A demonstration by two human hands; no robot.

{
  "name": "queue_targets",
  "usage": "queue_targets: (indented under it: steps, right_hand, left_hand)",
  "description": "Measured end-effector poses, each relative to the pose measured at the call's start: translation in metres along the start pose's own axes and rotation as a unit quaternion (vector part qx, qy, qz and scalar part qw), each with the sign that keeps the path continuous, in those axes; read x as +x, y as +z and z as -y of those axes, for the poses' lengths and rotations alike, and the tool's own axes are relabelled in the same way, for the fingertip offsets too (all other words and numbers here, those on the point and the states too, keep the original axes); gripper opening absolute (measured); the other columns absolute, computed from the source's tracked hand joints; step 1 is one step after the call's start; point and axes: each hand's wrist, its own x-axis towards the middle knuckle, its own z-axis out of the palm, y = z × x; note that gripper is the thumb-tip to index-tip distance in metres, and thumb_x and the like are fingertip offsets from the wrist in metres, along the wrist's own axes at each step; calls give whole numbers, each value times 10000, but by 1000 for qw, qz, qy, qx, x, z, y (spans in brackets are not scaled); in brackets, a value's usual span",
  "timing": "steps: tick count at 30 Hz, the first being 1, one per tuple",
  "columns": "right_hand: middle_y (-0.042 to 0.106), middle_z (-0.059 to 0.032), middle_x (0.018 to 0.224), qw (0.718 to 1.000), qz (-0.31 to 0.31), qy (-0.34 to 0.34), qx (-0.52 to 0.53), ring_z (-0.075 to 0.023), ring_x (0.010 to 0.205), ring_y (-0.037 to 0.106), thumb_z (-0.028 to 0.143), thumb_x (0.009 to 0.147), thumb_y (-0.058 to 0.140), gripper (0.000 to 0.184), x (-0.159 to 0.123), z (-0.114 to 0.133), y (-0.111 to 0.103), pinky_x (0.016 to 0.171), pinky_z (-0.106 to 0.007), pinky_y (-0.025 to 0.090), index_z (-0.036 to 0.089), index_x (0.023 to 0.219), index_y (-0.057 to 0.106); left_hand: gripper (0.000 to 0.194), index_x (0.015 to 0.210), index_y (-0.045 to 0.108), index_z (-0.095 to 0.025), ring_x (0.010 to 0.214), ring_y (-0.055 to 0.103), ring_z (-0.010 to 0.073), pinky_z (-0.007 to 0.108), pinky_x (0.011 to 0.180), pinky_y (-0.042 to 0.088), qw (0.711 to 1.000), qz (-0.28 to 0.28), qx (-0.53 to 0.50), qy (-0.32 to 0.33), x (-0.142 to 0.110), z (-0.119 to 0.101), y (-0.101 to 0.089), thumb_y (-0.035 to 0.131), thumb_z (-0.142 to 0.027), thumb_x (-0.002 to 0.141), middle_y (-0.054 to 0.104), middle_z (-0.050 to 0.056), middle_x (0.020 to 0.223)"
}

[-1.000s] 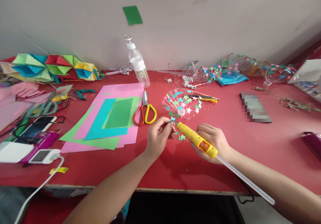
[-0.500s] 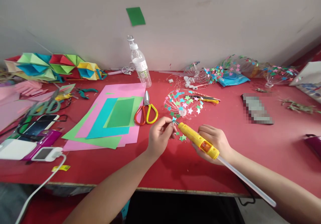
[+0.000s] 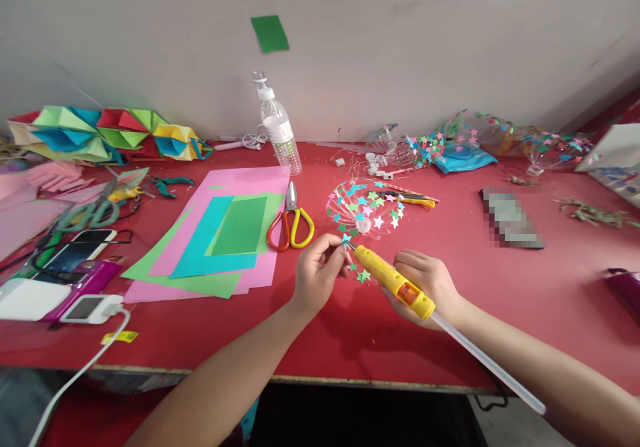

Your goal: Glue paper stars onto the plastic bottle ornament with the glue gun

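Note:
Between the fingertips of my left hand [image 3: 320, 270] is a small blue paper star [image 3: 346, 239]. My right hand [image 3: 425, 283] is wrapped round a yellow hot glue gun [image 3: 385, 275], its metal tip at the star. A long clear glue stick [image 3: 490, 363] sticks out of the gun's back end. Just beyond my hands lies a clear plastic piece cut into strips [image 3: 364, 223], dotted with pink, blue, green and white stars. Several loose green stars [image 3: 363, 275] rest on the red table between my hands.
Scissors [image 3: 291, 223] with red and yellow handles lie beside stacked coloured paper [image 3: 240, 227]. Behind them stands a plastic bottle [image 3: 280, 133]. A utility knife [image 3: 410, 198] lies past the strips. Phones, a power bank [image 3: 90, 308] and folded paper shapes [image 3: 110, 130] fill the left.
Almost nothing differs. Both hands keep the star and the glue gun in the same place, with only a slight shift of the whole view.

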Motion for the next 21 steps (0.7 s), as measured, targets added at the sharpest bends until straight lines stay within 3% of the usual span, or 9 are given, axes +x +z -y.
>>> queue_targets:
  steps: [5, 8, 13, 16, 18, 21]
  right_hand:
    - [395, 27, 607, 1000, 4, 6, -5, -112, 536, 369, 275, 822, 529, 239, 0, 1, -1, 507, -253, 297, 221, 631, 395]
    - [396, 27, 605, 1000, 11, 15, -8, -111, 536, 376, 276, 820, 523, 232, 1, 3, -2, 509, -252, 296, 217, 628, 405]
    - [395, 29, 602, 999, 28, 36, -16, -108, 521, 368, 288, 804, 523, 229, 3, 5, -6, 499, -256, 286, 215, 618, 410]
    - [413, 23, 599, 999, 25, 38, -17, -114, 519, 382, 288, 792, 533, 221, 3, 6, -10, 493, -262, 297, 217, 615, 421]
    - [486, -3, 644, 1000, 7, 26, -6, -131, 564, 448, 272, 802, 532, 169, 3, 6, -13, 528, -266, 361, 213, 659, 463]
    - [607, -82, 894, 998, -62, 23, 13, -171, 768, 579, 218, 838, 519, 40, 3, 3, -18, 663, -284, 463, 193, 867, 532]
  left_hand:
    - [200, 753, 554, -176, 485, 565, 82, 184, 480, 478, 1000, 4, 13, 17, 0, 5, -2, 546, -328, 883, 579, -28, 616]
    - [200, 757, 552, -183, 516, 575, 95, 197, 512, 475, 994, 10, 85, 65, 2, 8, -5, 519, -316, 903, 587, -16, 639]
    - [154, 729, 568, -196, 558, 542, 115, 227, 569, 438, 953, 3, 240, 185, 6, 6, -11, 536, -239, 873, 586, -1, 639]
    - [118, 736, 584, -200, 572, 531, 127, 246, 587, 428, 932, 12, 267, 244, 5, 2, -13, 548, -195, 848, 582, 5, 629]
    - [112, 755, 589, -197, 579, 540, 131, 255, 594, 442, 939, 20, 246, 239, 3, 1, -14, 541, -207, 856, 591, 14, 644]
    - [159, 768, 563, -190, 556, 552, 116, 243, 567, 460, 971, 19, 170, 164, 1, 3, -13, 511, -268, 897, 585, 8, 659]
